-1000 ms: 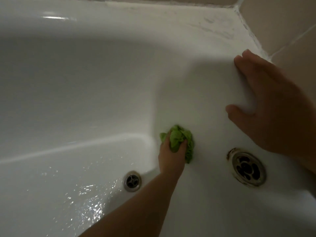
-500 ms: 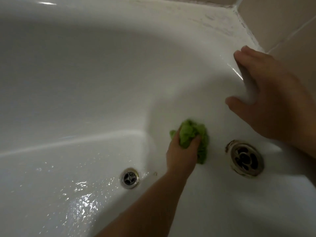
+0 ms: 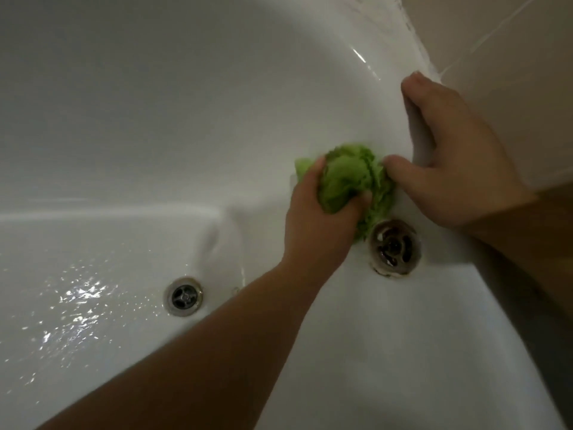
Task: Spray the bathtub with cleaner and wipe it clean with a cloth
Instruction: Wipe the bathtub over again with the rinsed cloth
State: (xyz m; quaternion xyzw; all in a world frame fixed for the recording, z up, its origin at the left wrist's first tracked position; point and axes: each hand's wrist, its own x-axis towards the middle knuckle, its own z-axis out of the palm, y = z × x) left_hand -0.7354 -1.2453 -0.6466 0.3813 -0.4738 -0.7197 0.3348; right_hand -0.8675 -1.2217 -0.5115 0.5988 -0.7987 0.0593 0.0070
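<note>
- Stretching from the left edge of the view, the white bathtub offered a broad, bare curved wall, with wet glints on its floor at the lower left.
- One round floor drain sat in the tub bottom, well apart from the hands.
- One left hand reached in from the bottom edge, its fingers and thumb curled round the bunched green cloth and pressing it against the end wall of the tub.
- That single cloth lay just above the one overflow drain, its lower folds touching the ringed, rust-stained rim.
- One right hand rested on the rounded tub edge, fingers straight and close together over the rim, thumb stretched out and touching the right side of the cloth.
- Beige wall tiles closed off the upper right corner, meeting the tub rim along a narrow joint, so free room lay only to the left.
</note>
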